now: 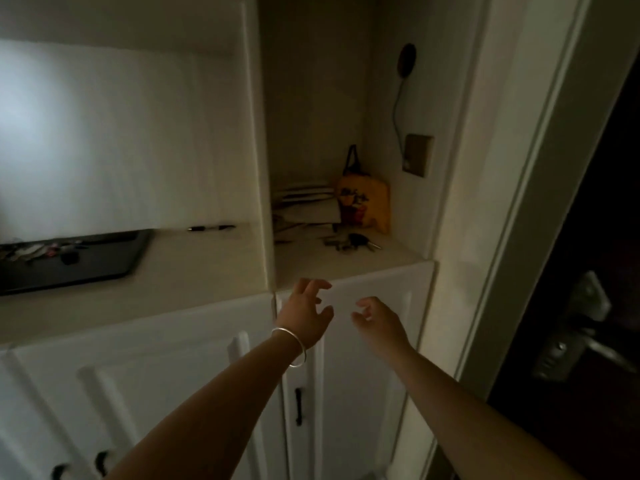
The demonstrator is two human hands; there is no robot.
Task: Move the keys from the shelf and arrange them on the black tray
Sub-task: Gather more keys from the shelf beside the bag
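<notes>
A bunch of keys (353,242) with a dark fob lies on the shelf (346,263) of the right-hand niche, in front of a stack of papers. A black tray (104,261) sits on the counter at the left and holds several keys and small items (45,252). My left hand (306,310), with a silver bangle on the wrist, hovers just below the shelf's front edge, fingers spread and empty. My right hand (375,318) hangs beside it to the right, fingers loosely curled and holding nothing. Both hands are in front of the keys, not touching them.
A yellow pouch (363,202) and stacked papers (304,211) stand at the back of the niche. A pen (211,228) lies on the counter right of the tray. A vertical partition (258,168) divides tray from niche. White cabinet doors are below; a dark door with a handle (581,344) is at right.
</notes>
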